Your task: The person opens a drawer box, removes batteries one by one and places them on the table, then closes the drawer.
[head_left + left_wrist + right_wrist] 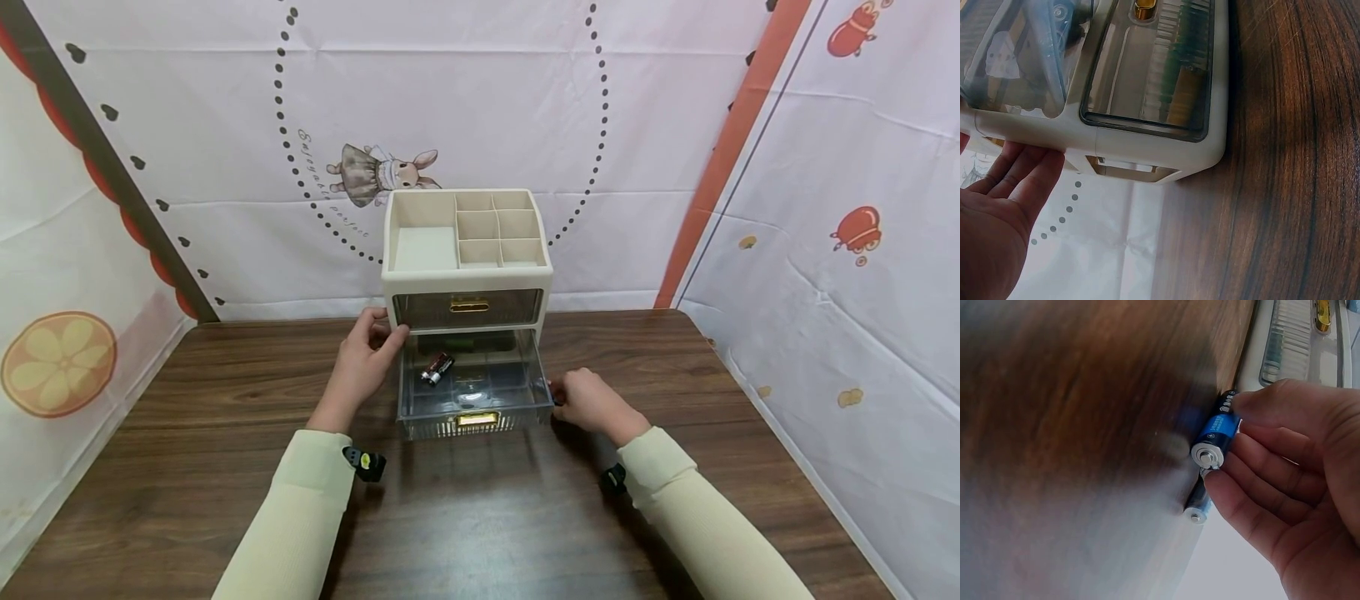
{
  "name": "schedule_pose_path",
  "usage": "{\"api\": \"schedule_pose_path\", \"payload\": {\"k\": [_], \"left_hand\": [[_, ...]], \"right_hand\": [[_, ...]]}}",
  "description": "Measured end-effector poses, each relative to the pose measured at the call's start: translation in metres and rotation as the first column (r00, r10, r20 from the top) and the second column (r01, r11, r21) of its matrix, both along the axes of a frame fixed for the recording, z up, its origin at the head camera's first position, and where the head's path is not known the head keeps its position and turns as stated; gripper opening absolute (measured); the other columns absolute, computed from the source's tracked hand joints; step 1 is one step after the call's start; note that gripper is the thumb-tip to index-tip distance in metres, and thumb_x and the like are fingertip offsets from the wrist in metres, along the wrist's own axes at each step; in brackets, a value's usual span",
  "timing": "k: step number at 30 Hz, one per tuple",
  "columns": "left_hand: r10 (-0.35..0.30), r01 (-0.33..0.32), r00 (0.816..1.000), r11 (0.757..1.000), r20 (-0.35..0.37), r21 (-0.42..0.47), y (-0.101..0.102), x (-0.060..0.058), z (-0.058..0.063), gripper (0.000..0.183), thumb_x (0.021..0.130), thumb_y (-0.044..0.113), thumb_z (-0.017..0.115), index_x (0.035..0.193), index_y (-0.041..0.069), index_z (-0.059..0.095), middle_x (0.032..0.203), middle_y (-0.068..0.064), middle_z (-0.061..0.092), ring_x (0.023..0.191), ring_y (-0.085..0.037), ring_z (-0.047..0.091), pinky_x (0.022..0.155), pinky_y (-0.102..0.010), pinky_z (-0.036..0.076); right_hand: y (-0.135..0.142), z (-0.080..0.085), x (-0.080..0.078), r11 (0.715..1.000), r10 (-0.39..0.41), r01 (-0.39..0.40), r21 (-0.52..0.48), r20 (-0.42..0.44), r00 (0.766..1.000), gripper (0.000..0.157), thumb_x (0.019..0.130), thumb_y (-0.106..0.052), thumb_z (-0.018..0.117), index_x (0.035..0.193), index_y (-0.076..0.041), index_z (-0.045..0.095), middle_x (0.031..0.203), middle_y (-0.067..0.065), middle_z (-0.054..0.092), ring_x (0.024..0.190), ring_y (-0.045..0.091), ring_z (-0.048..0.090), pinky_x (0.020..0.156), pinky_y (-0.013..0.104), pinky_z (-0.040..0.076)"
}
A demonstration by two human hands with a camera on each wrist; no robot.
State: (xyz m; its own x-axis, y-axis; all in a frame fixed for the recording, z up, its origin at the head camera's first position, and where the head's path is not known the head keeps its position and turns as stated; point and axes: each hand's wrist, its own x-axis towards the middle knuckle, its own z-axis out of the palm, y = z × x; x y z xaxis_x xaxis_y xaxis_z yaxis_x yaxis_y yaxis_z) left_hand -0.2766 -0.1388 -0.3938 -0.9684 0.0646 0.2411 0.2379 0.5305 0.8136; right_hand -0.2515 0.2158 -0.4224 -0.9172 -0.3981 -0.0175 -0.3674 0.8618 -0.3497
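Observation:
A cream desktop organizer (465, 281) stands at the back of the table, a clear drawer (513, 408) with a gold handle pulled out toward me. Two dark batteries (437, 369) lie in that drawer. My left hand (362, 362) rests against the organizer's left side, thumb near its front edge; in the left wrist view its extended fingers (1032, 178) touch the side wall. Right of the drawer, low at the table, my right hand (594, 402) pinches a blue-and-black battery (1215, 431). A second battery (1197, 505) lies just beside it, close to the fingertips.
Open compartments (498, 225) top the organizer. The upper drawer (427, 310) is closed. A ribbed drawer front (1147, 75) nearer the table is closed too, with something green behind it. Printed cloth (480, 100) hangs behind and beside the brown wooden table (465, 517).

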Motion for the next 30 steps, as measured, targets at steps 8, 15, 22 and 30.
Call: {"api": "schedule_pose_path", "payload": {"k": [8,15,22,30], "left_hand": [[-0.006,0.006,1.0,1.0,0.009,0.008,0.0004,-0.0005,0.0007,0.057,0.092,0.063,0.049,0.135,0.025,0.043,0.113,-0.011,0.062,0.1,-0.028,0.059,0.081,-0.044,0.048],[0.001,-0.001,1.0,1.0,0.013,0.006,0.0,0.0,0.001,0.057,0.093,0.061,0.049,0.135,0.023,0.043,0.115,-0.013,0.062,0.102,-0.029,0.059,0.084,-0.047,0.048],[0.001,-0.001,1.0,1.0,-0.002,0.009,0.0006,-0.0005,0.0,0.055,0.093,0.061,0.05,0.134,0.023,0.044,0.113,-0.013,0.062,0.101,-0.028,0.059,0.082,-0.045,0.048],[-0.001,0.001,1.0,1.0,0.003,0.0,0.0002,0.0003,0.0006,0.056,0.093,0.062,0.049,0.134,0.024,0.044,0.113,-0.012,0.062,0.101,-0.028,0.059,0.082,-0.045,0.048]], "right_hand": [[-0.0008,0.0006,-0.0002,1.0,-0.003,0.003,0.002,0.0,1.0,0.013,0.078,-0.008,0.073,0.091,-0.007,0.071,0.077,0.0,0.068,0.065,0.009,0.056,0.06,0.029,0.049],[-0.0008,0.0,0.0011,1.0,0.011,-0.011,-0.009,0.0,1.0,0.012,0.077,-0.008,0.073,0.09,-0.009,0.072,0.078,-0.001,0.069,0.065,0.008,0.055,0.06,0.028,0.048],[-0.001,-0.0012,0.0018,1.0,0.026,-0.026,-0.011,-0.013,1.0,0.009,0.076,-0.008,0.073,0.082,-0.014,0.069,0.07,-0.005,0.065,0.06,0.008,0.05,0.057,0.027,0.044],[-0.0017,0.0073,0.0044,1.0,0.026,-0.027,-0.009,-0.02,0.999,0.007,0.077,-0.008,0.071,0.083,-0.011,0.069,0.068,-0.004,0.063,0.059,0.009,0.049,0.056,0.027,0.043]]}}
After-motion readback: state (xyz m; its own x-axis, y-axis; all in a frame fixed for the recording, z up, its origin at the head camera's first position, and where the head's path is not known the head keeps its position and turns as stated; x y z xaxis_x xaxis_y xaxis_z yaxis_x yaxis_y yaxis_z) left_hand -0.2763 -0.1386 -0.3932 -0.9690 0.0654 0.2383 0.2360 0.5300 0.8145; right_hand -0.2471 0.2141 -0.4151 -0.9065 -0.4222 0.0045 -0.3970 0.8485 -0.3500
